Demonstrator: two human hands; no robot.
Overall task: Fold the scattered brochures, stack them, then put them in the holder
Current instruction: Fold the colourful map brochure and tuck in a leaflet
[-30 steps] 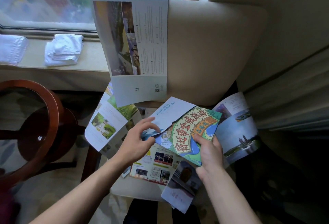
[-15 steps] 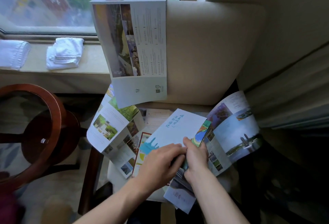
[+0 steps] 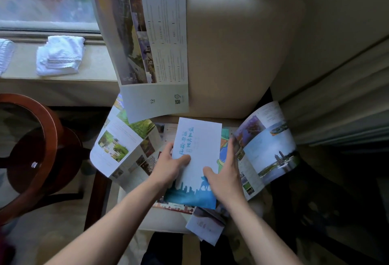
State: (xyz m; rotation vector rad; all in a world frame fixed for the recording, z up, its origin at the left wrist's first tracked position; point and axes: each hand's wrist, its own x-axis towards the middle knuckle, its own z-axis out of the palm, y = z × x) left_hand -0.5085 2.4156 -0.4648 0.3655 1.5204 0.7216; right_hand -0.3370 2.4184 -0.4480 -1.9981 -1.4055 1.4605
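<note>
White-and-blue folded brochure (image 3: 196,159) lies mid-seat on the chair (image 3: 242,54), pressed flat by the flat-fingered left hand (image 3: 168,168) and right hand (image 3: 225,177); surrounding brochures (image 3: 267,151) remain unfolded, nothing is stacked, and no holder is visible.

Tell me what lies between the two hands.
In the head view, the folded white-and-blue brochure lies between the left hand and right hand; both press it.
</note>
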